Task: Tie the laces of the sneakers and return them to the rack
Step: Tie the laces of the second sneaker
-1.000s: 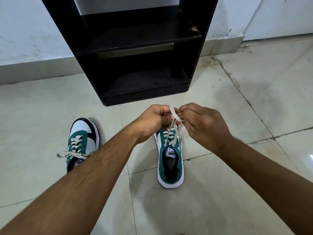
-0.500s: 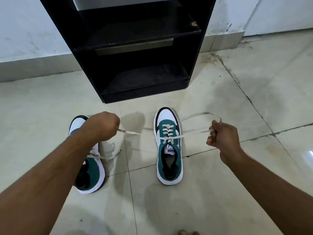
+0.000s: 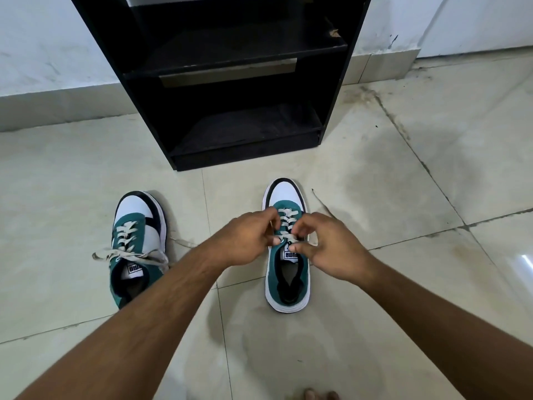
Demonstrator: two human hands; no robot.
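Note:
Two green, white and black sneakers stand on the tiled floor, toes toward the rack. Over the right sneaker (image 3: 287, 280) my left hand (image 3: 245, 239) and my right hand (image 3: 327, 249) meet at the top eyelets, fingertips pinching its cream laces (image 3: 287, 226). A lace end trails on the floor to the right of the toe. The left sneaker (image 3: 137, 243) has its laces in a loose bow across the tongue; my left forearm covers its heel. The black shoe rack (image 3: 230, 82) stands open just beyond, shelves bare.
A white wall with a tiled skirting runs behind the rack. Bare toes (image 3: 315, 395) show at the bottom edge. Stains and a dark grout line mark the floor (image 3: 403, 174) to the right.
Half a second ago my hands were spread wide, pulling the lace ends taut to either side. They have come back together over the right sneaker's tongue.

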